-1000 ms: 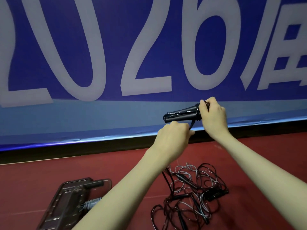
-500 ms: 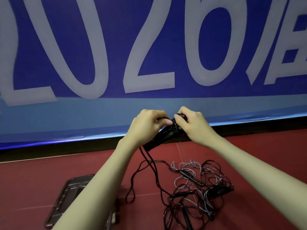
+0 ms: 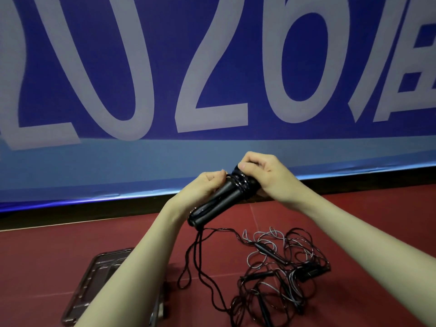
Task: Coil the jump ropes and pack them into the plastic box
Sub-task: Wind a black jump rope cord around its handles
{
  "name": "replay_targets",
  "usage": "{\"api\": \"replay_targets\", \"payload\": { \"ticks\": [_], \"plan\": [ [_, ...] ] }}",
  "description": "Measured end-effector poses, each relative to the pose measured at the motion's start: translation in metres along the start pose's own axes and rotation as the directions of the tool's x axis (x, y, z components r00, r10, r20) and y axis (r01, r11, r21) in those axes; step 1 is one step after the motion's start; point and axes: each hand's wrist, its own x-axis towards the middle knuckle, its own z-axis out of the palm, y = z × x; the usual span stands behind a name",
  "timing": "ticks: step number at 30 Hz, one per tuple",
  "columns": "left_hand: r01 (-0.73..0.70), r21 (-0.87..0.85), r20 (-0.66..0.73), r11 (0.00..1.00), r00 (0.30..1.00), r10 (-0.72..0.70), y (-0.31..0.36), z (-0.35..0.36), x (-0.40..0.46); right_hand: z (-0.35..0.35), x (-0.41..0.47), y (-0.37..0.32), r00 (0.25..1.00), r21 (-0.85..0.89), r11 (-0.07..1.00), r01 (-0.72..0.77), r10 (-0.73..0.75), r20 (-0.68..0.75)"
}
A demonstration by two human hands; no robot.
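Both hands on the paired black handles, held up above the red floor.
Left hand pinches the cord, right hand grips the wrapped end; tangled ropes lie below, plastic box down left.

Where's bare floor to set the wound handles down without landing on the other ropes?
Bare red floor lies left of the plastic box, up to the banner. Another bare patch runs right of the rope tangle. Crowded: between box and tangle, where the black cord trails from the handles.
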Motion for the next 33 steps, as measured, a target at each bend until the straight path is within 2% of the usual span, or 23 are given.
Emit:
{"api": "replay_targets", "payload": {
  "ticks": [1,2,4,7,11,15,18,20,23,25,27,30,33],
  "plan": [
    [0.001,-0.132,0.002,0.991,1.0,-0.001,-0.002,0.002,0.003,-0.001,0.001,-0.003,0.999,0.048,0.999,-0.009,0.011,-0.039],
    [-0.004,-0.19,-0.029,0.982,1.0,-0.002,-0.006,0.006,0.006,-0.001,0.002,-0.006,0.996,0.111,0.994,-0.018,0.027,-0.082],
    [0.029,-0.183,-0.085,0.983,0.995,-0.045,-0.013,0.017,0.011,-0.004,0.004,-0.01,0.986,0.222,0.975,-0.015,0.051,-0.157],
    [0.145,-0.166,-0.139,0.975,0.976,-0.169,-0.019,0.036,0.015,-0.006,0.006,-0.011,0.966,0.214,0.977,-0.004,0.059,-0.251],
    [0.135,-0.196,-0.269,0.971,0.945,-0.185,-0.011,0.052,0.021,-0.013,0.008,0.001,0.886,0.267,0.962,-0.047,0.164,-0.435],
    [0.033,-0.039,-0.37,0.999,0.928,-0.045,-0.018,0.066,0.021,-0.03,0.016,0.008,0.758,0.395,0.917,-0.059,0.299,-0.58],
    [-0.047,0.206,-0.307,0.977,0.945,0.11,-0.032,0.074,0.013,-0.05,0.017,0.014,0.668,0.492,0.869,-0.047,0.394,-0.632],
    [-0.044,0.361,-0.245,0.931,0.959,0.14,-0.034,0.081,0.01,-0.059,0.015,0.023,0.623,0.504,0.861,-0.065,0.43,-0.654],
    [-0.066,0.61,-0.144,0.79,0.971,0.192,-0.025,0.088,0.012,-0.064,0.013,0.039,0.572,0.449,0.887,-0.109,0.426,-0.701],
    [-0.129,0.783,-0.056,0.609,0.96,0.274,-0.019,0.091,0.015,-0.068,0.014,0.046,0.553,0.348,0.924,-0.162,0.377,-0.743],
    [-0.223,0.872,0.047,0.435,0.923,0.381,-0.009,0.093,0.015,-0.07,0.013,0.05,0.554,0.245,0.949,-0.198,0.315,-0.77],
    [-0.365,0.909,0.201,0.203,0.809,0.552,0.003,0.09,0.015,-0.065,0.008,0.054,0.621,0.01,0.972,-0.233,0.157,-0.768],
    [-0.369,0.92,0.226,0.135,0.777,0.587,0.016,0.075,0.014,-0.06,0.003,0.054,0.717,-0.224,0.949,-0.221,0.003,-0.697]
  ]
}}
